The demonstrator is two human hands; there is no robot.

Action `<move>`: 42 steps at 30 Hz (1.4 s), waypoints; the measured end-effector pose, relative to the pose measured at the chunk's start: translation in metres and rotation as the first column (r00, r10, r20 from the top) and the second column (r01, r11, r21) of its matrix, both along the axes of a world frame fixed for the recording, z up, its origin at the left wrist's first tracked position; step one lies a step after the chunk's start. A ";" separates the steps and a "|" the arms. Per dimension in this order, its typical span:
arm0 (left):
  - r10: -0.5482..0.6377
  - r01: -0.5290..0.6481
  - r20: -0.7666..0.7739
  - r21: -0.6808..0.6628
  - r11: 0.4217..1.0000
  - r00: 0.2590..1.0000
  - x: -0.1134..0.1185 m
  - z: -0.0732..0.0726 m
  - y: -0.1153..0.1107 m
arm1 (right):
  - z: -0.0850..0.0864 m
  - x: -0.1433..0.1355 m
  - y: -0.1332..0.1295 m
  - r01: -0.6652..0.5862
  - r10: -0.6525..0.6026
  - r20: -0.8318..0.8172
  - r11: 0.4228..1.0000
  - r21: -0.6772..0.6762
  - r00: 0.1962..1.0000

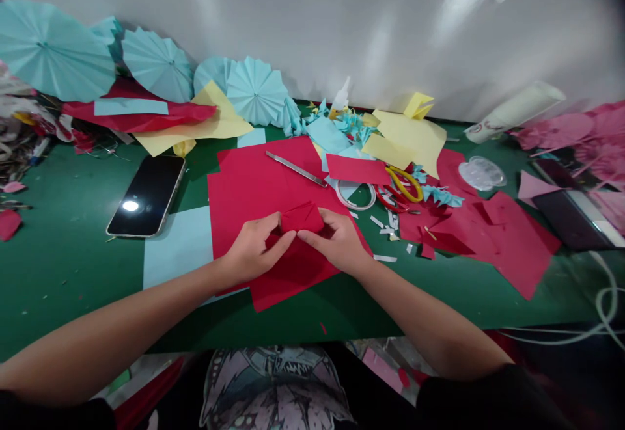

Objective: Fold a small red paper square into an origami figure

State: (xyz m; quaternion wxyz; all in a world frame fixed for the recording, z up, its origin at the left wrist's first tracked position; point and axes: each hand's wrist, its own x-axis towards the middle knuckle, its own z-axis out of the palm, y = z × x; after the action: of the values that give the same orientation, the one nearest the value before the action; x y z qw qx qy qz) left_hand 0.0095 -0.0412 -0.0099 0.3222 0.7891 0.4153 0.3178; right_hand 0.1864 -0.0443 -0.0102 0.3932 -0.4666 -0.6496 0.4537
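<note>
With the folded piece (305, 212) as the clock's centre, pleated blue fans (256, 88) run along the back of the green surface (58, 287) from 10 to 11 o'clock. The phone (146, 196) lies between 9 and 10, its lower corner beside a blue sheet (176, 248) that reaches in from 8 to 9.

The left hand (251, 244) closes on the folded piece from 9, its thumb along the near edge. The piece is small and red, held over the middle of the red sheets (239, 202). The right hand (336, 241) closes on it from 3, its thumb coming in close to the other; whether the thumbs touch, I cannot tell.

Both hands share the grip, so the step looks like shaping or pressing a fold rather than cutting. Keeping the layers together calls for an even pinch at both ends; any further crease calls for one side held firm while a fingertip runs along the edge. Slack on either side could let the layers spring open or slip.

A slim metal tool (297, 170) rests at 12, unheld. The white ring (355, 207) and yellow handle (405, 184) lie between 2 and 3, short of the red scraps (517, 241) at 3.
</note>
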 end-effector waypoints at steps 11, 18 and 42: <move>-0.061 0.123 0.183 -0.345 0.930 0.981 0.004 -0.002 -0.005 | 0.002 -0.006 -0.002 0.046 -0.055 -0.090 0.994 -0.104 0.994; -0.115 0.240 0.281 -0.464 0.853 0.953 0.005 -0.005 -0.006 | -0.002 -0.005 -0.002 0.011 -0.056 -0.208 0.977 -0.212 0.976; -0.063 0.142 0.162 -0.537 0.832 0.985 0.005 0.003 -0.002 | -0.004 -0.002 0.012 0.264 -0.445 -0.424 0.868 -0.420 0.789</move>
State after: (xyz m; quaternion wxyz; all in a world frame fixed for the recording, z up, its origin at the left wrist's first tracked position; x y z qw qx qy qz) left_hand 0.0143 -0.0433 -0.0072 0.5781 0.6618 0.4226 0.2217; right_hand 0.1846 -0.0321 -0.0139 0.5431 -0.5058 -0.3336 0.5814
